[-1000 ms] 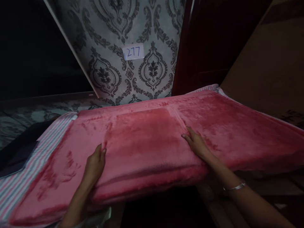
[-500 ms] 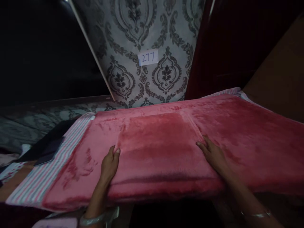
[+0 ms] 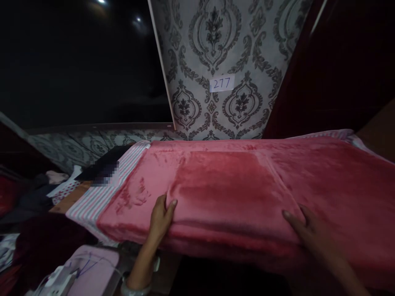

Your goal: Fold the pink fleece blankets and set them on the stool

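Observation:
A rectangular piece of pink plush cloth (image 3: 226, 176) lies flat on a larger pink plush cover (image 3: 336, 185) of matching colour. At its left edge, my left hand (image 3: 161, 218) is closed, thumb on top and the other fingers partly hidden at the side. My right hand (image 3: 311, 226), slightly blurred, grips the right edge close to the front, its thumb lying over the cloth. The front of the plush drops over the table's near edge.
Striped fabric (image 3: 101, 197) shows beyond the cover's left side, with a dark flat item (image 3: 106, 168) on it. A white power strip (image 3: 60, 279) rests on a pale pink seat (image 3: 98, 267) at lower left. Behind stand a large black screen (image 3: 83, 65) and a patterned wall (image 3: 212, 111).
The view has swung left, so the scene sits further right and the seat shows more. My right hand has slid along the cloth's right edge toward the near side.

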Demonstrator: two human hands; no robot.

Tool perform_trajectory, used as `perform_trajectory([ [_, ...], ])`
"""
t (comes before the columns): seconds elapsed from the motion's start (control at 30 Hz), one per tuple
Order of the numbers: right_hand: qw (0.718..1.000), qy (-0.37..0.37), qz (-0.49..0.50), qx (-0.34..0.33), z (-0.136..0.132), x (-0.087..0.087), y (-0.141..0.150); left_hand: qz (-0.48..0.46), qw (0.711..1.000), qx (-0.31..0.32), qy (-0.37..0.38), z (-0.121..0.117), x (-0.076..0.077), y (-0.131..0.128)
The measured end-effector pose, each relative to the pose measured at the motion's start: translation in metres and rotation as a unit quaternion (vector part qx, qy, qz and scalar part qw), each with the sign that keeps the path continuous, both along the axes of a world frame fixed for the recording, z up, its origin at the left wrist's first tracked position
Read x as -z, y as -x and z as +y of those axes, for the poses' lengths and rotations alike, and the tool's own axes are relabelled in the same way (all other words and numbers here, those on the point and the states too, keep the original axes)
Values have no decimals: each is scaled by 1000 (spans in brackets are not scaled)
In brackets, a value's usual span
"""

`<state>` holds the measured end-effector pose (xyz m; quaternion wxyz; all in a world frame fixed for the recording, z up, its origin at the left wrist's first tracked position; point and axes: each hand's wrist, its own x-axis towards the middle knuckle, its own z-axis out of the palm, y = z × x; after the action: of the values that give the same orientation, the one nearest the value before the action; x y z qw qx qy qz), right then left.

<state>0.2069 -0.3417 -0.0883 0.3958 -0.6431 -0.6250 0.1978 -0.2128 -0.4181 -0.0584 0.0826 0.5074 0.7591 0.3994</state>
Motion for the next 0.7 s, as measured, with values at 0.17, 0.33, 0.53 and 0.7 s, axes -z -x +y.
perform_trajectory([
  [0.17, 997, 6, -48, 57, 0, -5, 8, 26, 999, -37, -6, 9, 0, 10],
  [0.33, 998, -1, -20, 58, 0, -10, 7, 39, 999, -18, 7, 4, -3, 19],
  [0.53, 990, 48, 130, -6, -13, -29, 8, -24, 996, 85, 14, -11, -1, 28],
  [0.7, 971, 90, 219, -46, -22, -24, -2, -24, 995, 86, 47, -16, 0, 34],
])
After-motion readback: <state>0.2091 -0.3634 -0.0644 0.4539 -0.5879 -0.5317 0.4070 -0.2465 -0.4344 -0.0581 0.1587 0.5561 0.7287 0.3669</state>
